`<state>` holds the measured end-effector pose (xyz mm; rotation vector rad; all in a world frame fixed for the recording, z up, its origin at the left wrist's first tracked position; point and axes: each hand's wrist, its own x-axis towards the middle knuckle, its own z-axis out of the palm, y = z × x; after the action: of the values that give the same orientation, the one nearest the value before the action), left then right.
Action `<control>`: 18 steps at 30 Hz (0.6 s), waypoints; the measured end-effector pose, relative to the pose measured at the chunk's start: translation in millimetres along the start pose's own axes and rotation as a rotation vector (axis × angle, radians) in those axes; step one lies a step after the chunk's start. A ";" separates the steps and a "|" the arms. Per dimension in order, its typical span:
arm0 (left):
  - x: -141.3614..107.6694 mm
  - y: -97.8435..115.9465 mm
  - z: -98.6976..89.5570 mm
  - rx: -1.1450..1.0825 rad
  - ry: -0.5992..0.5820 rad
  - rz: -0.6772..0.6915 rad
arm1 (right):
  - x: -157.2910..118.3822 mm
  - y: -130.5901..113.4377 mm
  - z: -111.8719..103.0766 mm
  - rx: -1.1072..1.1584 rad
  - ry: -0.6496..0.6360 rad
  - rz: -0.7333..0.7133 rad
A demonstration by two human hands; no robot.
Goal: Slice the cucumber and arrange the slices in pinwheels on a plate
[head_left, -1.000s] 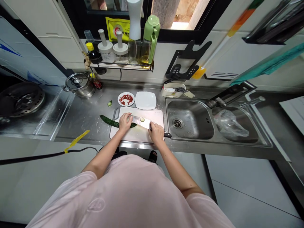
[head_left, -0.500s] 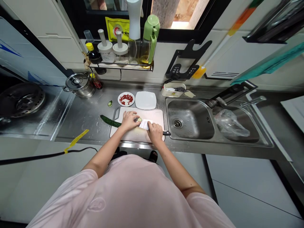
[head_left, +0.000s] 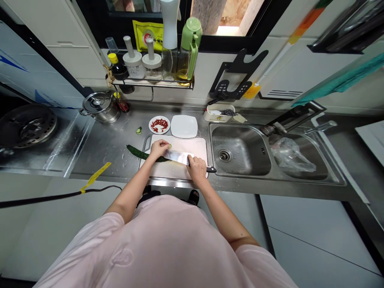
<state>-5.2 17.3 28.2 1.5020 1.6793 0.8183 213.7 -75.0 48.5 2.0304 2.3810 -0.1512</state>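
Observation:
My right hand (head_left: 197, 168) is wrapped round a kitchen knife (head_left: 177, 157), whose broad blade points left over the white cutting board (head_left: 174, 173). Between the fingertips of my left hand (head_left: 159, 149) is a small pale cucumber slice (head_left: 169, 146), close to the blade's tip. A long dark green cucumber (head_left: 138, 153) lies slantwise across the board's left edge, its far left end out on the steel counter. Part of it is hidden behind my left hand, and its right end shows beneath the blade.
Behind the board are a plate of chopped red pieces (head_left: 160, 125) and a square white plate (head_left: 184, 126). Cucumber scraps (head_left: 139, 130) lie to their left. The sink (head_left: 240, 154) adjoins on the right. A lidded pot (head_left: 100, 107) stands back left, below the seasoning shelf (head_left: 153, 83).
My left hand has shifted left, its fingers now pinching the slice away from the blade. The blade has changed its tilt, while my right hand stays in nearly the same spot.

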 end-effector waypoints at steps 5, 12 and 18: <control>28.3 -32.8 -19.7 0.085 0.173 -0.263 | -3.4 9.9 3.5 0.009 0.016 0.047; 52.9 -53.3 -29.8 0.226 0.293 -0.375 | -6.6 15.8 3.9 0.030 -0.011 0.102; 56.9 -46.1 -26.7 0.289 0.331 -0.331 | -8.3 17.4 6.6 0.040 0.006 0.114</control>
<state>-55.3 68.7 -2.2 1.2644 2.3002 0.6912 231.7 -81.0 41.3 2.1808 2.2756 -0.1929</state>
